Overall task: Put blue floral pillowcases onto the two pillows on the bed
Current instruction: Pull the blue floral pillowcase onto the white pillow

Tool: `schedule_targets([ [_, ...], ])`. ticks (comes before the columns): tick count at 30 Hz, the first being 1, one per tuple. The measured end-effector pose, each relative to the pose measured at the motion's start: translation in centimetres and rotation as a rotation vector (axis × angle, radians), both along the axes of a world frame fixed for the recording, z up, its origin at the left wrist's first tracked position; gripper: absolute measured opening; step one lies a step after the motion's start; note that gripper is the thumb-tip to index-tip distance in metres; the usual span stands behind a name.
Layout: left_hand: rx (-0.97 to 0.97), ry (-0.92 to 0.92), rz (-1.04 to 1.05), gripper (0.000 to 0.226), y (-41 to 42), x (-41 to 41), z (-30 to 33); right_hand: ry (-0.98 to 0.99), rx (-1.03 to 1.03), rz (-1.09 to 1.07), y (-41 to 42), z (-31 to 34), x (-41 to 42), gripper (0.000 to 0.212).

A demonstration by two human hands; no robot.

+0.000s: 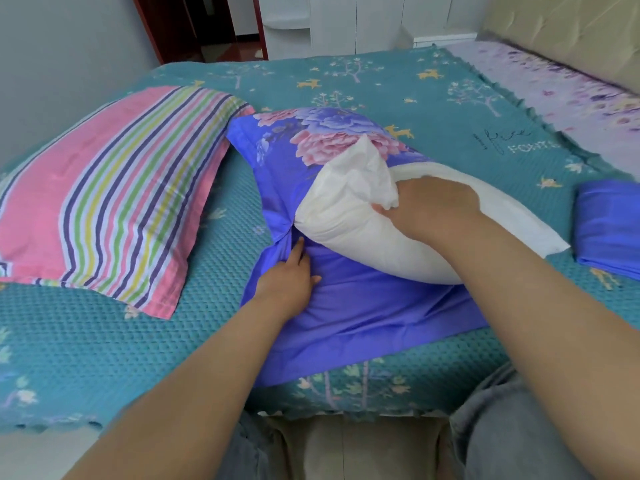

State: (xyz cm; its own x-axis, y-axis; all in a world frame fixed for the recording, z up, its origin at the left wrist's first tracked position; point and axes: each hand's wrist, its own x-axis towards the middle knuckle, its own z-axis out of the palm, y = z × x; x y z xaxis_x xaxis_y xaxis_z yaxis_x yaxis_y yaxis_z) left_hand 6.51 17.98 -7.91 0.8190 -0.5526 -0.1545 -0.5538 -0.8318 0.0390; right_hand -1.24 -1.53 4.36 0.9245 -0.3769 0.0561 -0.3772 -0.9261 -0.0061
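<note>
Head view shows the bare white pillow lying mid-bed on the blue floral cotton pillowcase, its left end at the opening. The right hand has its fingers closed on a bunch of pillow fabric; the left hand pinches the case's edge. Best to hold the opening wide and feed the corner in first; a second folded blue pillowcase waits far right, and the pink striped pillow at left.

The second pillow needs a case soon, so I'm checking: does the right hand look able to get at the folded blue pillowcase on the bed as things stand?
Probably yes, once freed. The right hand now grips the white pillow; the folded blue pillowcase lies on the bedspread on that side, with nothing between.
</note>
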Motion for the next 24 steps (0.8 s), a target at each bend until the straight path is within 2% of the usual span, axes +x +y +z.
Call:
schedule_targets([
  [2, -0.009, -0.007, 0.026, 0.068, -0.4, 0.4, 0.0, 0.075, 0.123, 0.006, -0.4, -0.4, -0.4, 0.058],
  [4, -0.020, -0.021, 0.050, 0.072, -0.6, 0.6, 0.0, 0.082, 0.375, -0.030, -0.2, -0.7, -0.8, 0.058],
  [6, -0.038, -0.054, 0.058, 0.073, -0.8, 0.5, 0.1, -0.010, 0.573, -0.036, 0.0, -1.3, -0.8, 0.055],
  [8, -0.049, -0.080, 0.058, 0.074, -1.0, 0.6, 0.0, -0.140, 0.627, 0.005, 0.0, -1.7, -0.4, 0.047],
  [11, -0.041, -0.081, 0.096, 0.073, -1.2, 1.0, -0.2, -0.254, 0.642, 0.022, 0.0, -2.0, 0.3, 0.043],
  [16, -0.033, -0.052, 0.150, 0.058, -2.3, 1.0, 0.6, -0.341, 0.510, 0.018, -0.1, -2.3, 1.4, 0.045],
  [24, -0.207, -0.204, -0.043, 0.040, -2.2, -1.6, 2.7, -0.473, 0.435, -0.051, -0.4, 0.9, 5.6, 0.041],
])
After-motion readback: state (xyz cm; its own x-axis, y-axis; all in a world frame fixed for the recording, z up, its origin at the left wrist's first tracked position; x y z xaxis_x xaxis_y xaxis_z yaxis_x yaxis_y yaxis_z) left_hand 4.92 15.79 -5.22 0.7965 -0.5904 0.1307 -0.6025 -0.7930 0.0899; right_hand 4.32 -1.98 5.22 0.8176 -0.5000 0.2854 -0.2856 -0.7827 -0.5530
